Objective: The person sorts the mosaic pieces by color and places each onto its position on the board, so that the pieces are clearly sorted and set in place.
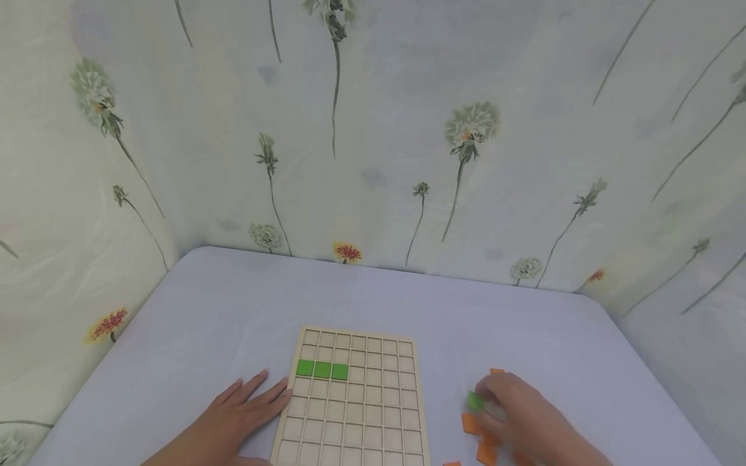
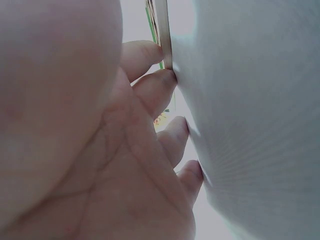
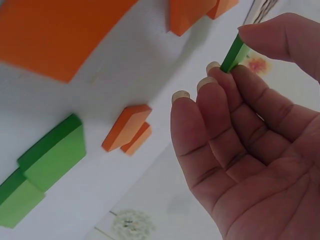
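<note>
A pale wooden grid board [image 1: 350,414] lies on the table, with three green square tiles [image 1: 322,369] side by side in its third row from the top, at the left. My left hand [image 1: 236,414] rests spread on the table, its fingertips touching the board's left edge. To the right of the board, my right hand [image 1: 515,414] pinches a green tile [image 1: 474,401] between thumb and fingers. In the right wrist view that green tile [image 3: 234,55] is off the table, seen nearly edge-on.
Loose orange tiles [image 1: 486,453] lie around and under my right hand. More green tiles [image 3: 55,150] show in the right wrist view, beside orange ones [image 3: 127,127]. A white cloth covers the table [image 1: 233,310]; flowered fabric [image 1: 384,129] hangs behind it.
</note>
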